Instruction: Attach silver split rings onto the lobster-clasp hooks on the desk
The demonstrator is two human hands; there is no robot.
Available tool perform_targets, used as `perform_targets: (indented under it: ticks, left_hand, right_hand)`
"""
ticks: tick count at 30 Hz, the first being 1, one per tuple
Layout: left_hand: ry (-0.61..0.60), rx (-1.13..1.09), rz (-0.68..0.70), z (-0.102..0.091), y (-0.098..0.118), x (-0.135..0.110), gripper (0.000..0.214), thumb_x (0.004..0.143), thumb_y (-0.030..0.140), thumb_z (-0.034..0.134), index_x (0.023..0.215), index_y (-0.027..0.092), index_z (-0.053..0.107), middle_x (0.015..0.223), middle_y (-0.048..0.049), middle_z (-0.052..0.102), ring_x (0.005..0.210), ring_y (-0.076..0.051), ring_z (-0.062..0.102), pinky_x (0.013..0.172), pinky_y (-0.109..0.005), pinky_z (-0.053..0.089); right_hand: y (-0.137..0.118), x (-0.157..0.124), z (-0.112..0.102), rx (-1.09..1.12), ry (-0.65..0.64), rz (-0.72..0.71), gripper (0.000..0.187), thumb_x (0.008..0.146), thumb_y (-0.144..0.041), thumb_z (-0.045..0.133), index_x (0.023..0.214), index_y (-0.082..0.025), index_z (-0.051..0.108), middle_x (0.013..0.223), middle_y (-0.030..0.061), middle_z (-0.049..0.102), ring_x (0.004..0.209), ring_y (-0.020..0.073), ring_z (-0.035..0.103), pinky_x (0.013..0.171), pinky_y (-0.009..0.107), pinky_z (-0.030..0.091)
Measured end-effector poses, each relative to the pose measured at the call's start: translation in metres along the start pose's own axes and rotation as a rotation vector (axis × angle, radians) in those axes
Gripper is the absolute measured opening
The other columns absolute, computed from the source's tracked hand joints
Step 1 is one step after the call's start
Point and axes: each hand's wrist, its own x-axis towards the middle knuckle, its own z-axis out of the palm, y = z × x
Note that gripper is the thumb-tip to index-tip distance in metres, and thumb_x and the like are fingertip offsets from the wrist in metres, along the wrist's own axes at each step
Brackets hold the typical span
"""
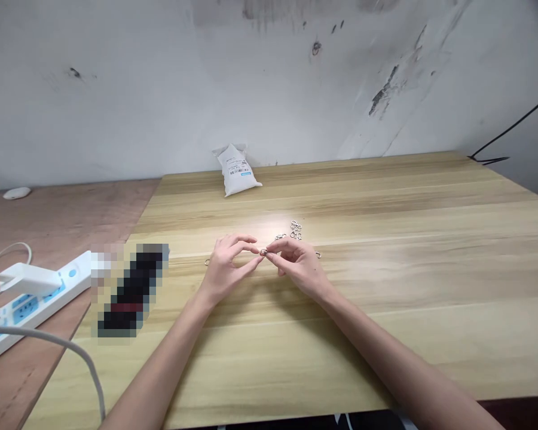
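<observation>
Both my hands meet above the middle of the light wooden table [385, 286]. My left hand [228, 263] and my right hand [296, 260] each pinch a small metal ring [263, 252] between their fingertips. A small heap of several more metal rings and clasps [295, 230] lies just beyond my right hand. One loose ring [207, 261] rests left of my left hand, and another small piece [318, 255] shows right of my right hand.
A small white bag [235, 170] stands at the back by the wall. At left lie a blurred dark object [132, 289], a white and blue power strip [31, 298] with a plug and cables, and a white oval thing [17, 193] on the brown table.
</observation>
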Motion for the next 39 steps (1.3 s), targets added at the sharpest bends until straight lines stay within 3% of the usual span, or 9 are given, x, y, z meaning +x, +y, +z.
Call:
perform_targets:
  ticks: [9, 15, 18, 22, 27, 34, 39]
  left_hand:
    - [-0.051, -0.064, 0.016, 0.0, -0.002, 0.001, 0.01, 0.088, 0.026, 0.066, 0.096, 0.025, 0.071, 0.107, -0.0041, 0.069, 0.103, -0.021, 0.063, 0.092, -0.039, 0.045]
    - [-0.001, 0.001, 0.164, -0.005, -0.004, 0.003, 0.01, 0.09, 0.023, 0.063, 0.094, 0.026, 0.072, 0.104, -0.0039, 0.071, 0.096, -0.019, 0.062, 0.086, -0.037, 0.048]
    - [0.018, 0.027, 0.175, -0.007, -0.004, 0.003, 0.01, 0.089, 0.023, 0.063, 0.091, 0.026, 0.072, 0.104, -0.004, 0.071, 0.097, -0.02, 0.061, 0.085, -0.037, 0.049]
    - [0.004, -0.019, 0.178, -0.007, -0.001, 0.003, 0.008, 0.088, 0.024, 0.064, 0.087, 0.025, 0.072, 0.104, -0.0051, 0.07, 0.098, -0.02, 0.061, 0.085, -0.037, 0.05]
    - [0.005, -0.033, 0.202, -0.006, 0.003, 0.004, 0.006, 0.086, 0.025, 0.068, 0.081, 0.023, 0.071, 0.102, -0.0053, 0.069, 0.1, -0.02, 0.061, 0.086, -0.037, 0.05]
    - [0.008, -0.049, 0.143, -0.009, 0.005, 0.003, 0.009, 0.087, 0.028, 0.067, 0.08, 0.023, 0.07, 0.103, -0.0055, 0.069, 0.099, -0.021, 0.06, 0.087, -0.039, 0.049]
    - [-0.021, -0.065, 0.088, -0.007, 0.003, 0.002, 0.007, 0.089, 0.025, 0.064, 0.086, 0.024, 0.07, 0.106, -0.0055, 0.068, 0.103, -0.021, 0.059, 0.09, -0.039, 0.047]
  right_hand:
    - [0.002, -0.001, 0.003, 0.055, -0.024, 0.006, 0.024, 0.081, -0.039, 0.072, 0.093, -0.019, 0.069, 0.087, 0.0032, 0.069, 0.052, 0.0073, 0.055, 0.044, 0.022, 0.05]
    - [0.002, 0.0, -0.002, 0.053, -0.063, 0.0, 0.021, 0.081, -0.037, 0.072, 0.092, -0.02, 0.068, 0.088, 0.0026, 0.069, 0.054, 0.0075, 0.057, 0.048, 0.023, 0.053]
    - [-0.003, 0.0, -0.005, 0.012, -0.102, 0.004, 0.021, 0.084, -0.039, 0.069, 0.093, -0.02, 0.069, 0.089, 0.0029, 0.069, 0.057, 0.0083, 0.059, 0.053, 0.024, 0.053]
    - [-0.006, 0.001, -0.009, -0.021, -0.221, 0.07, 0.026, 0.089, -0.043, 0.063, 0.101, -0.02, 0.069, 0.089, 0.0036, 0.069, 0.064, 0.0091, 0.061, 0.055, 0.022, 0.051]
    - [-0.006, 0.002, -0.01, 0.033, -0.425, 0.147, 0.032, 0.093, -0.045, 0.056, 0.102, -0.018, 0.07, 0.078, 0.0018, 0.067, 0.057, 0.0071, 0.054, 0.052, 0.02, 0.046]
    - [-0.011, 0.003, -0.015, 0.087, -0.371, 0.199, 0.03, 0.087, -0.046, 0.065, 0.094, -0.017, 0.069, 0.071, -0.0012, 0.063, 0.055, 0.0069, 0.052, 0.053, 0.021, 0.045]
    - [-0.011, 0.003, -0.016, -0.005, -0.319, 0.179, 0.028, 0.088, -0.045, 0.063, 0.09, -0.017, 0.068, 0.068, -0.0012, 0.06, 0.057, 0.0085, 0.05, 0.053, 0.022, 0.043]
